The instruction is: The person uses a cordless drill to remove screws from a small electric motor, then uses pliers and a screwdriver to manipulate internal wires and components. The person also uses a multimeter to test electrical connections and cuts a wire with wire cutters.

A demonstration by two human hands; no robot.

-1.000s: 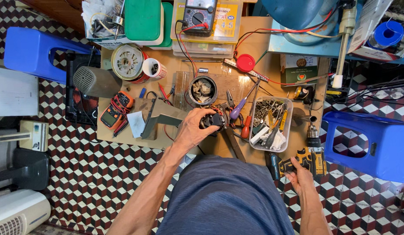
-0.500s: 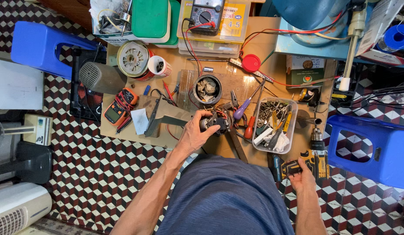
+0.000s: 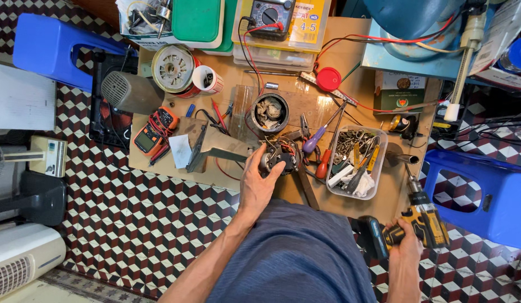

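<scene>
Left hand (image 3: 259, 182) fingers wrapped around the small motor (image 3: 276, 159) at the near edge of the wooden surface (image 3: 350, 73) — just left of the clear parts tray (image 3: 378, 168). Right hand (image 3: 405, 244) fingers closed on the yellow cordless drill (image 3: 420, 216), off the surface, beside the blue stool (image 3: 485, 196)

Low workboard, layout around the two hands

Left hand (image 3: 259, 182) grips small wired motor assembly (image 3: 277, 157) at board's near edge; round black metal housing (image 3: 270, 112) just behind it, clear plastic tool tray (image 3: 356, 163) right of it, yellow-and-black cordless drill (image 3: 417, 221) in right hand (image 3: 403, 247) nearer, off the board.
</scene>
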